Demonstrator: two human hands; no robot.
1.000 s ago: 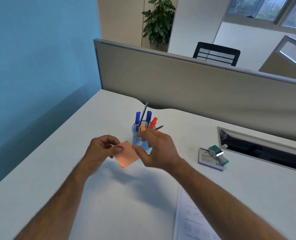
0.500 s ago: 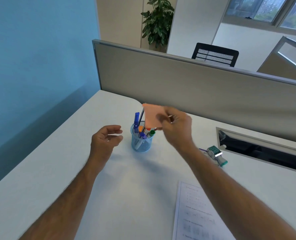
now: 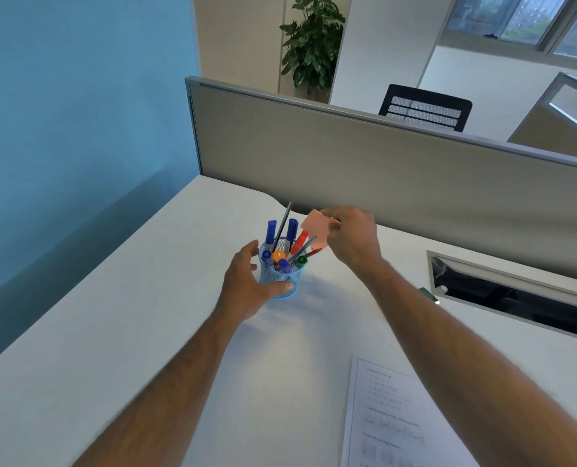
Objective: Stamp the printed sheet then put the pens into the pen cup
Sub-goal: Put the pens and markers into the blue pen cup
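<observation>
the left hand [image 3: 246,284] wrapped its grip around the blue mesh pen cup [image 3: 279,281] on the white table [image 3: 138,332]. the right hand [image 3: 351,237] hovered just beyond, pinching a pink note [image 3: 315,230]. pens [image 3: 280,241] stood crowded in the cup; the printed sheet [image 3: 391,419] lay nearer, right.

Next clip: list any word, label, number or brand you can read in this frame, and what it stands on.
Nothing reads with certainty.
Printed sheet: numbered lines of text and a few short headings, too blurred to quote.
Blue markers in the pen cup: pale label bands on the barrels, print too small to read.
Orange sticky note pinched by the right hand: no writing visible.
</observation>
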